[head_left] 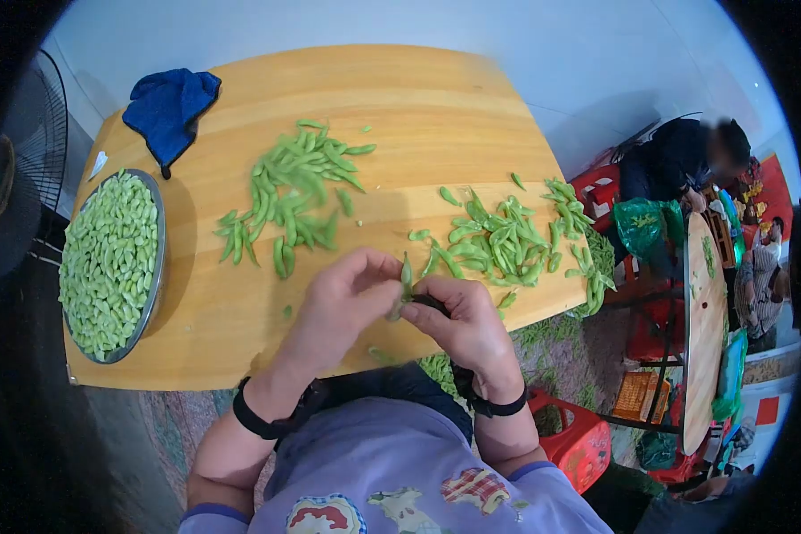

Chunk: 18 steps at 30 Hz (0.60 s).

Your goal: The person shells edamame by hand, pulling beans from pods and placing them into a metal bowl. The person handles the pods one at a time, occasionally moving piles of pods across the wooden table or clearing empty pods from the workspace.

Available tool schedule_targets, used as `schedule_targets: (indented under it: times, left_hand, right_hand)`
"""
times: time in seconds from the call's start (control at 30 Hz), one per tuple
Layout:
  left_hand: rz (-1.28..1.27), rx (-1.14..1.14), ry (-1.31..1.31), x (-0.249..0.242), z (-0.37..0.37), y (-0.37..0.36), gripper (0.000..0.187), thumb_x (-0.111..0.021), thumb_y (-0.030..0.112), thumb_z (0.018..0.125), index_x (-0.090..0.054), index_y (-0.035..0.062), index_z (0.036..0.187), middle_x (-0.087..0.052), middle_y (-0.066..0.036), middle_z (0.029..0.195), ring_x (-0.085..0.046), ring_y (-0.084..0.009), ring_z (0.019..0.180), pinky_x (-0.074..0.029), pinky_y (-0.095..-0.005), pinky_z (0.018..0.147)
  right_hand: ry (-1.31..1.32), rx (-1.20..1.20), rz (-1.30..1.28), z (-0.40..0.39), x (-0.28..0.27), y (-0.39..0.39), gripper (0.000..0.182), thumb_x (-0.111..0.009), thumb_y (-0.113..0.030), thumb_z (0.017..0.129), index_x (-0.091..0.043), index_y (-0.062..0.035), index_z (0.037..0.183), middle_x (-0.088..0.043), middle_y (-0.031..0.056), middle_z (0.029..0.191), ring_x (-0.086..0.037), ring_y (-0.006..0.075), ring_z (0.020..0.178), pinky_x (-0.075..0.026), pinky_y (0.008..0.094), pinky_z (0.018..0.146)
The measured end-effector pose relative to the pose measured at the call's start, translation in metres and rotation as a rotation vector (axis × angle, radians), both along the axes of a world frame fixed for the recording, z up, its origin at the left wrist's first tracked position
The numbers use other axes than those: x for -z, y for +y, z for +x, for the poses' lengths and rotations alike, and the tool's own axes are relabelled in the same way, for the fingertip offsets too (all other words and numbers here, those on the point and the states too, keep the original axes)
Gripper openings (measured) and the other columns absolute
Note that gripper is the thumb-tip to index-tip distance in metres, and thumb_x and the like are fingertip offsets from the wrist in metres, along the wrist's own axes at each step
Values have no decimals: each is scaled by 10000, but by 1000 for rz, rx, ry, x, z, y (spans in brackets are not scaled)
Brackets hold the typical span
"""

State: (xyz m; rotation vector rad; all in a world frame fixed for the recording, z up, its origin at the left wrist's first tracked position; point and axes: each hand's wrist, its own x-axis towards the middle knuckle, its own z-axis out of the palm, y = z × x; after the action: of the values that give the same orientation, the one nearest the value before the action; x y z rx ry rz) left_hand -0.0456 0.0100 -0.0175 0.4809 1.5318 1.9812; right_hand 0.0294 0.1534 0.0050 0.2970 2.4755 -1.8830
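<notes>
Above the table's front edge, my left hand (351, 298) and my right hand (467, 325) meet with fingers pinched together. Between their fingertips a green soybean pod (407, 270) points upward, its lower part hidden by the fingers. Beyond my left hand lies a loose pile of green pods (303, 173). A second heap of pods or husks (507, 240) is past my right hand and reaches the table's right edge; whether those are full cannot be seen. At the far left, a round metal bowl (161, 240) is heaped with shelled green beans (107, 262).
A blue cloth (171, 111) lies at the table's back left, near a fan (40, 142). Green husks (552, 343) cover the floor at right. A red stool (578, 445) stands beside me. Other people (676, 165) sit by a round table (700, 356).
</notes>
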Motion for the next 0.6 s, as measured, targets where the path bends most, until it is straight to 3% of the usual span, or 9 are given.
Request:
schedule_targets:
  times: [0.2,0.3,0.37,0.5,0.57,0.6]
  left_hand:
    - [87,2,-264,8,-3,3,145,-532,54,835,-540,33,978,-535,12,834,-494,-53,714,-418,-190,623]
    - [42,-26,-125,4,-7,2,163,-528,15,821,-539,36,982,-525,20,824,-476,-37,695,-400,-180,593]
    - [-66,-20,303,5,-11,-1,212,-549,-17,786,-536,47,988,-511,25,813,-468,-22,678,-392,-174,565]
    - [-174,80,365,-19,-13,-10,242,-577,-35,746,-549,58,967,-509,17,812,-492,-45,651,-412,-196,546]
    - [-230,146,763,-24,-15,-9,202,-587,-21,706,-552,44,894,-508,-25,801,-516,-81,607,-429,-230,520]
    - [-232,144,763,-25,-14,-8,202,-587,-21,706,-552,44,894,-508,-25,801,-516,-81,607,-429,-230,520]
  right_hand:
    - [5,3,55,-1,-5,1,152,-625,-112,779,-594,34,807,-504,22,573,-414,81,536,-350,265,477]
    - [-147,-43,-73,1,-12,6,139,-630,-106,770,-598,26,802,-503,11,579,-410,77,539,-344,251,486]
    - [-173,-102,-129,0,-14,9,134,-632,-104,763,-601,23,794,-503,6,588,-410,68,553,-338,240,494]
    - [-142,-142,-156,-1,-15,11,134,-626,-104,766,-600,26,787,-501,5,594,-411,57,567,-335,240,499]
    - [-159,-219,-111,-1,-16,12,132,-623,-99,758,-596,28,782,-488,5,580,-405,55,558,-331,244,489]
    - [-159,-222,-113,-1,-15,12,132,-623,-99,758,-596,28,782,-488,5,580,-405,55,558,-331,244,489]
